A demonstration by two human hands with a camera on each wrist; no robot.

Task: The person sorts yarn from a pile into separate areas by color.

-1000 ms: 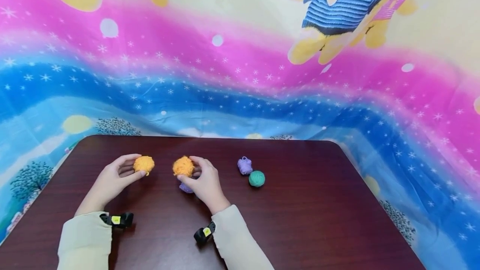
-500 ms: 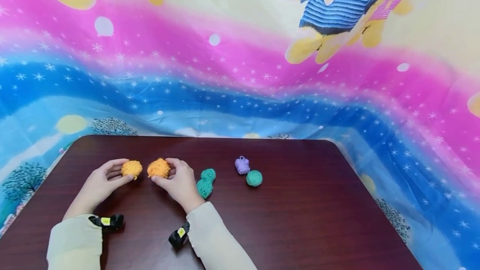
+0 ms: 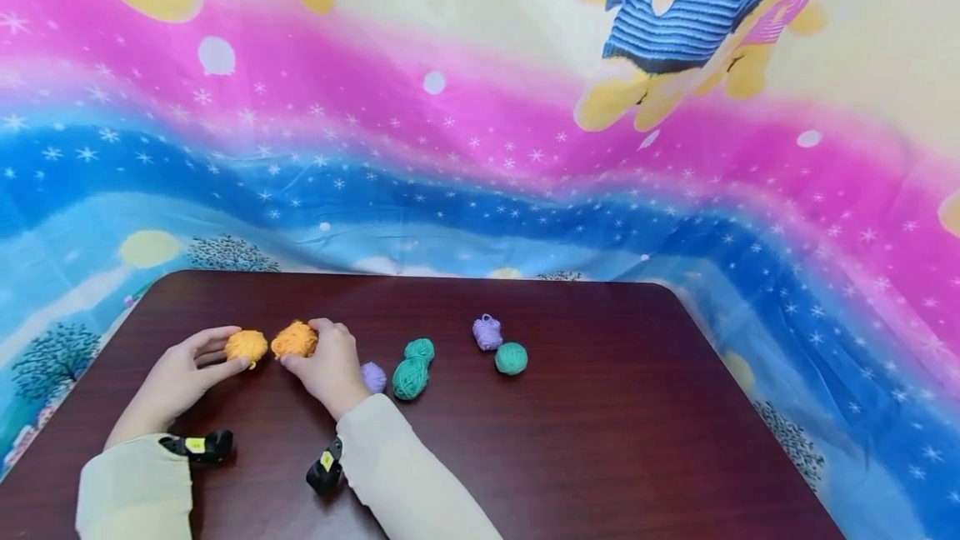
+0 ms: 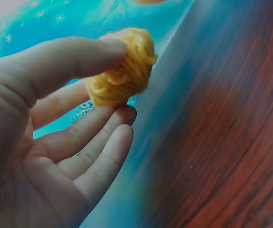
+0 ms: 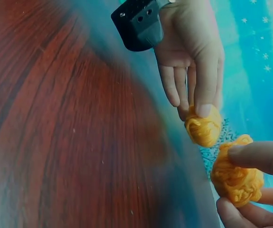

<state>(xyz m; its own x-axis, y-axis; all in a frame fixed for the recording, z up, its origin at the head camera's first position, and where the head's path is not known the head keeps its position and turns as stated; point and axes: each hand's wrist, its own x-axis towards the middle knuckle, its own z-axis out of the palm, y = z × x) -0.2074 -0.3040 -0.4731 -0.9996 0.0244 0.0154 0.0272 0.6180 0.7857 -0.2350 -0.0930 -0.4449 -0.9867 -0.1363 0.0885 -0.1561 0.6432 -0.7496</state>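
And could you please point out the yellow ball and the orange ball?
Yellow ball (image 3: 247,346), head view: middle of its front.
Orange ball (image 5: 237,181), right wrist view: middle of its visible yarn.

Even light bathes a printed cloth backdrop while bluish glare veils part of the wood-grain tabletop in dimmer wrist views.

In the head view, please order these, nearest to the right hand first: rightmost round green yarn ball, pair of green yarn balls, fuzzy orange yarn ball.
1. Fuzzy orange yarn ball: held in the right hand.
2. Pair of green yarn balls: right of the hand.
3. Rightmost round green yarn ball: farther right.
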